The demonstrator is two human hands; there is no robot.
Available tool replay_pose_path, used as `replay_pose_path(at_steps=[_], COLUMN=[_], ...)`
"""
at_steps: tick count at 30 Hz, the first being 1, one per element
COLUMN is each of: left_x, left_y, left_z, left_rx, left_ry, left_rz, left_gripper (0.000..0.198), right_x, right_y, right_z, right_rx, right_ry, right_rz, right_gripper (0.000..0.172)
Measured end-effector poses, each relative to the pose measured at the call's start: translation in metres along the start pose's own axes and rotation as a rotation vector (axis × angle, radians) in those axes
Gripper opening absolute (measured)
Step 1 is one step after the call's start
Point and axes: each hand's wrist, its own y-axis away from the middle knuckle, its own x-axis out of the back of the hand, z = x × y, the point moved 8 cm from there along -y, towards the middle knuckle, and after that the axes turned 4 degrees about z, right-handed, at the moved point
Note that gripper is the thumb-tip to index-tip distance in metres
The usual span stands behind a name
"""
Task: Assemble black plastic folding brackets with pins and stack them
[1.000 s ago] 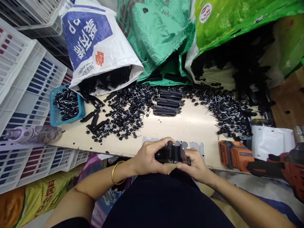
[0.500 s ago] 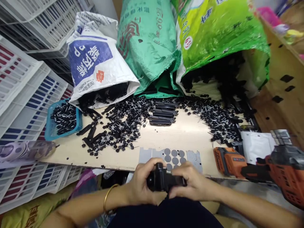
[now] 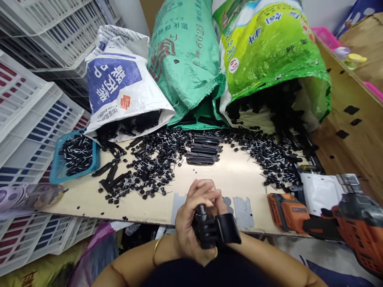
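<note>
One black fitting point(image 3: 229, 229) sits clamped in your left hand point(image 3: 186, 225) at the tabletop's point(image 3: 143, 213) near edge; your right hand point(image 3: 220, 204) is mostly hidden behind it, its grip unclear.

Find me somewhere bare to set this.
The biggest free patch of tabletop lies between the row of black parts, right pin pile and grey patches. A smaller, speckled strip lies in front of the left pin pile. It's crowded along the open sacks and around the white packet.

Workshop: orange power tool point(image 3: 356, 223), parts-strewn bench point(image 3: 233, 171), open sacks point(image 3: 188, 67).
</note>
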Motion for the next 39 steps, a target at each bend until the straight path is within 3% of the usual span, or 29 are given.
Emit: replay_pose_path(at_steps=[2,4,8,10,13,16,18,21,24,26,28,30,32,34,36,39], left_x=[-0.005,-0.009,-0.026,-0.041,-0.065,-0.078,-0.082,-0.087,-0.071,-0.03,0.039,0.122,0.181,0.205,0.211,0.208], left_y=[-0.002,-0.002,0.005,0.009,0.012,0.01,0.008,0.006,-0.011,-0.036,-0.066,-0.086,-0.092,-0.094,-0.094,-0.092], left_z=[-0.02,-0.045,-0.094,-0.122,-0.162,-0.194,-0.204,-0.198,-0.177,-0.168,-0.177,-0.193,-0.216,-0.239,-0.245,-0.216], left_rx=[-0.053,-0.145,-0.37,-0.376,-0.315,-0.226,-0.176,-0.185,-0.237,-0.196,0.019,0.296,0.534,0.636,0.605,0.471], left_ry=[-0.027,-0.108,-0.378,-0.479,-0.624,-0.757,-0.799,-0.786,-0.706,-0.69,-0.83,-1.084,-1.307,-1.371,-1.403,-1.414], left_rz=[-0.064,-0.128,-0.243,-0.304,-0.452,-0.554,-0.565,-0.55,-0.447,-0.302,-0.103,0.14,0.161,0.034,-0.028,-0.018], left_gripper=[0.047,0.056,0.053,0.051,0.042,0.027,0.032,0.054,0.051,0.04,0.03,0.032,0.037,0.033,0.032,0.032], right_x=[0.014,0.045,0.134,0.153,0.146,0.128,0.123,0.123,0.132,0.143,0.149,0.141,0.126,0.111,0.099,0.091], right_y=[-0.016,-0.043,-0.134,-0.187,-0.253,-0.292,-0.307,-0.315,-0.292,-0.252,-0.196,-0.128,-0.064,-0.019,0.007,0.022], right_z=[0.026,0.046,0.051,0.051,0.06,0.082,0.095,0.096,0.074,0.054,0.046,0.054,0.064,0.076,0.091,0.109], right_rx=[-0.033,-0.043,0.014,0.033,0.082,0.069,0.027,0.017,0.058,0.094,0.072,-0.027,-0.07,-0.046,-0.014,-0.002], right_ry=[-0.036,0.051,0.436,0.671,0.992,1.252,1.344,1.343,1.279,1.142,0.932,0.764,0.704,0.778,0.955,1.191], right_rz=[0.065,0.14,0.334,0.292,0.19,0.122,0.11,0.117,0.154,0.187,0.091,-0.156,-0.31,-0.329,-0.28,-0.236], right_gripper=[0.051,0.038,0.024,0.017,0.023,0.032,0.029,0.029,0.034,0.037,0.034,0.033,0.031,0.027,0.024,0.026])
